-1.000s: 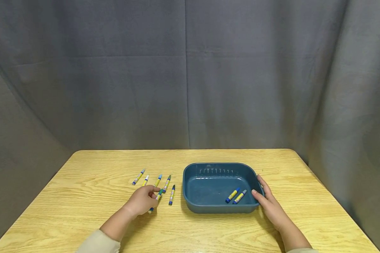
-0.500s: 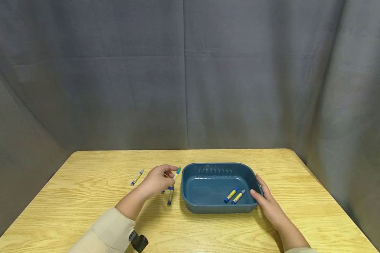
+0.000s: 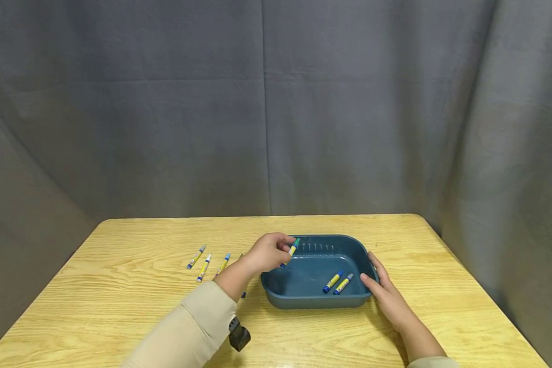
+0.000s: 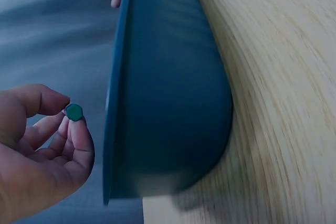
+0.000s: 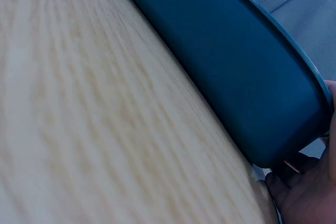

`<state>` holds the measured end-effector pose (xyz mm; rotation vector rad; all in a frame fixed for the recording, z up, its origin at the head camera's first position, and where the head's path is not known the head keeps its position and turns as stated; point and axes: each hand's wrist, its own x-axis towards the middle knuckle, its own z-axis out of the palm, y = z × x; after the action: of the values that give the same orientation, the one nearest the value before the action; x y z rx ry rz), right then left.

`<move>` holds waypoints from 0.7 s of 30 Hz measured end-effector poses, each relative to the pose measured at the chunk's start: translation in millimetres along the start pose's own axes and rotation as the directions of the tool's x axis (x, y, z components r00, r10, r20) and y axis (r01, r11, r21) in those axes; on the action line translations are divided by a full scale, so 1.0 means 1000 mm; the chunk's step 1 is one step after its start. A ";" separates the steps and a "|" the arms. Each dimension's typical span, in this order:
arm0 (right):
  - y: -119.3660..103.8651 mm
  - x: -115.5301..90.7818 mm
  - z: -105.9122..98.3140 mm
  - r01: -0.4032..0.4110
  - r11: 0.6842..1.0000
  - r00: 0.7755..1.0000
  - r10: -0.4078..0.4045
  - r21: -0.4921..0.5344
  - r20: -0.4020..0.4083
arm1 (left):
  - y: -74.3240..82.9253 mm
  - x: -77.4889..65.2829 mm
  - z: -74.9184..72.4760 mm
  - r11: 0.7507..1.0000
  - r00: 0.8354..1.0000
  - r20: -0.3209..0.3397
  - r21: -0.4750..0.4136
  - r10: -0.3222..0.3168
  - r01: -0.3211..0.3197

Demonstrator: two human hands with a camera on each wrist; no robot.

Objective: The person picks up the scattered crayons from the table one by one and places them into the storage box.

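Observation:
My left hand (image 3: 266, 254) is over the left part of a dark blue plastic basin (image 3: 317, 302), pinching a green crayon (image 3: 296, 245) in a yellow wrapper. In the left wrist view, thumb and fingertips hold that crayon, its green end (image 4: 74, 112) facing the camera, beside the basin's rim. At the basin's right end, my right hand (image 3: 391, 301) grips the rim, thumb on the inner side and fingers outside. Inside lie a blue crayon (image 3: 332, 281) and a grey-tipped crayon (image 3: 343, 284), side by side near the right.
Left of the basin, a grey-tipped crayon (image 3: 196, 257), a white crayon (image 3: 204, 268) and a light blue crayon (image 3: 223, 263) lie on the wooden table (image 3: 96, 296). My left forearm mostly hides other crayons there. A grey curtain (image 3: 188, 128) hangs behind the table.
My left hand has lifted the green crayon off the table and carried it right, over the basin. The right hand has stayed on the rim.

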<state>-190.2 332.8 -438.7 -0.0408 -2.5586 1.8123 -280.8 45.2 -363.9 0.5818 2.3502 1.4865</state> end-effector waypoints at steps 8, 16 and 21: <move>-0.001 -0.002 0.000 -0.019 1.000 1.000 0.019 -0.007 -0.003 | 0.009 0.016 0.029 0.999 0.999 0.049 0.036 -0.013 0.012; 0.000 -0.002 0.002 -0.012 1.000 1.000 0.012 0.004 -0.014 | 0.012 0.027 0.059 0.991 0.998 0.065 0.131 -0.003 -0.005; 0.000 -0.003 0.002 -0.007 1.000 1.000 0.007 0.000 -0.016 | 0.014 0.033 0.072 0.977 0.996 0.081 0.214 -0.025 0.007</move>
<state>-187.7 330.8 -439.4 -0.0649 -2.5511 1.8063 -273.8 123.3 -382.5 0.6619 2.4598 1.1861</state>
